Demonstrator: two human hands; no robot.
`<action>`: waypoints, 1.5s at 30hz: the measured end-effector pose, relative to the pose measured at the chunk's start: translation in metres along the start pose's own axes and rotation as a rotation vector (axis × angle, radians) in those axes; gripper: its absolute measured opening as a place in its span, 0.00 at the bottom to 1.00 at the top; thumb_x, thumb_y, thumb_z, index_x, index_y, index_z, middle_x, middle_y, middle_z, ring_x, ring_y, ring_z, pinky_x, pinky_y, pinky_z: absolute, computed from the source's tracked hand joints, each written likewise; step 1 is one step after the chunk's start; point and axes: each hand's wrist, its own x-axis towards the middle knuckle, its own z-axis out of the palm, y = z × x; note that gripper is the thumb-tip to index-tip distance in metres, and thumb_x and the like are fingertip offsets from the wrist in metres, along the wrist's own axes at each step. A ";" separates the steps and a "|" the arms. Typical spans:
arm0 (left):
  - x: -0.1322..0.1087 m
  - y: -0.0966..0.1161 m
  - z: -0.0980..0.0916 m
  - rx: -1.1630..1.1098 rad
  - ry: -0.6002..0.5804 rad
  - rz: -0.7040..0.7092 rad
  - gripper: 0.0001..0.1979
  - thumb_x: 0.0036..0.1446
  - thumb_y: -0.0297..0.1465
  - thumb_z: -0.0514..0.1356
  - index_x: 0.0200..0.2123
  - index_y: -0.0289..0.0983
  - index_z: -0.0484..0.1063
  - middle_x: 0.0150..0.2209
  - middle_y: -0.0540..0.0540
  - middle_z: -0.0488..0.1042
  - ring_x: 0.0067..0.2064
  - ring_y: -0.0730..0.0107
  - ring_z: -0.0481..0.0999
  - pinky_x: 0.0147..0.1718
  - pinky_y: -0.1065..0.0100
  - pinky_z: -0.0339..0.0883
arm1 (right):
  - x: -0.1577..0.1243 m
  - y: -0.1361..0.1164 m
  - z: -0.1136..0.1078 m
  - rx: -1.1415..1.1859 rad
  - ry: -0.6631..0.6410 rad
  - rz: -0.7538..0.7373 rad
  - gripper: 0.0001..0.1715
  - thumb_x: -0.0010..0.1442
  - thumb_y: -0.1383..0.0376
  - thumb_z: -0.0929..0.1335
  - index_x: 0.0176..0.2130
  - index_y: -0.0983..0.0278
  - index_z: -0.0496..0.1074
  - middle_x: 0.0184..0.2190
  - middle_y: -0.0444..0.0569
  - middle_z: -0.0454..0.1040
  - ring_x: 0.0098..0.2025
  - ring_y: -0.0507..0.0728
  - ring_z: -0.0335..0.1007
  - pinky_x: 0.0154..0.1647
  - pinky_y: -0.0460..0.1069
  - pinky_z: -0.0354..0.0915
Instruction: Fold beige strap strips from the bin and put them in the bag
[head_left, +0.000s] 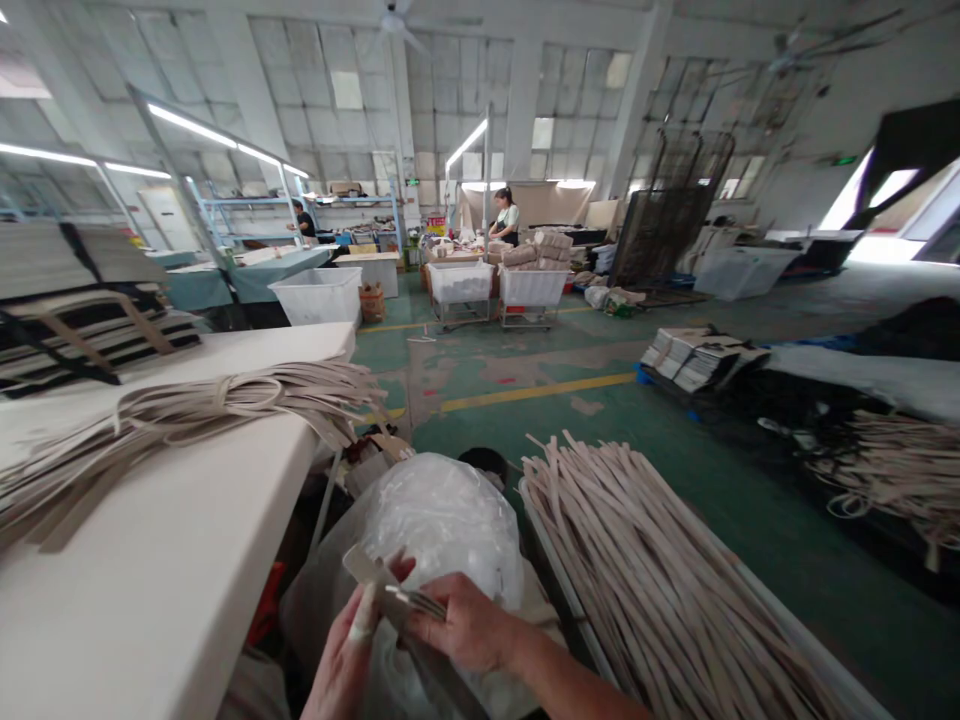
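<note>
My left hand [349,645] is closed on a flat beige strap [364,566], whose end sticks up past the fingers. A pale wrap covers part of the thumb on that hand. Against the strap, my right hand [474,622] is closed on a small shiny metal tool [417,600]; its kind is hard to make out. More of the strap hangs down below both hands. Behind them bulges a clear plastic bag [450,510]. To the right, a long container [806,655] holds many loose beige straps [660,560].
On the left, a white table [187,560] carries a tied strap bundle [225,395] and stacked fabric pieces [90,310]. White bins [319,297] stand farther back. A person [506,220] works at a distant table. More straps [892,470] lie at the right.
</note>
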 end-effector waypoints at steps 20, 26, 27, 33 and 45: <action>-0.019 0.009 0.017 -0.233 0.137 -0.279 0.27 0.32 0.48 0.75 0.34 0.34 0.82 0.38 0.38 0.82 0.45 0.45 0.79 0.35 0.62 0.75 | -0.004 0.021 0.039 -0.050 0.062 -0.051 0.25 0.63 0.50 0.66 0.31 0.68 0.78 0.27 0.47 0.76 0.30 0.53 0.69 0.32 0.45 0.62; -0.015 0.018 0.010 -0.220 0.224 -0.192 0.29 0.34 0.49 0.74 0.36 0.34 0.81 0.41 0.38 0.82 0.53 0.50 0.75 0.50 0.64 0.70 | -0.009 0.025 0.044 -0.285 0.015 0.139 0.16 0.59 0.56 0.70 0.30 0.66 0.79 0.24 0.46 0.76 0.26 0.51 0.68 0.26 0.43 0.56; -0.014 0.020 0.009 -0.214 0.232 -0.180 0.29 0.34 0.49 0.74 0.36 0.34 0.81 0.41 0.39 0.82 0.53 0.51 0.75 0.53 0.62 0.68 | -0.010 0.027 0.045 -0.323 0.012 0.153 0.16 0.58 0.56 0.70 0.30 0.66 0.79 0.24 0.45 0.75 0.26 0.51 0.68 0.25 0.43 0.55; -0.011 0.036 0.006 -0.239 0.277 -0.085 0.25 0.35 0.46 0.74 0.34 0.34 0.81 0.38 0.40 0.82 0.51 0.52 0.76 0.61 0.58 0.59 | -0.021 0.047 0.053 -0.461 -0.024 0.175 0.17 0.58 0.52 0.71 0.31 0.63 0.80 0.25 0.45 0.76 0.27 0.51 0.68 0.25 0.44 0.51; -0.002 0.017 0.006 -0.301 0.241 -0.186 0.28 0.30 0.45 0.78 0.35 0.36 0.80 0.39 0.43 0.82 0.45 0.58 0.78 0.39 0.67 0.73 | -0.018 0.023 0.001 -0.420 0.187 -0.053 0.19 0.60 0.51 0.69 0.35 0.64 0.78 0.33 0.48 0.77 0.35 0.54 0.70 0.35 0.46 0.60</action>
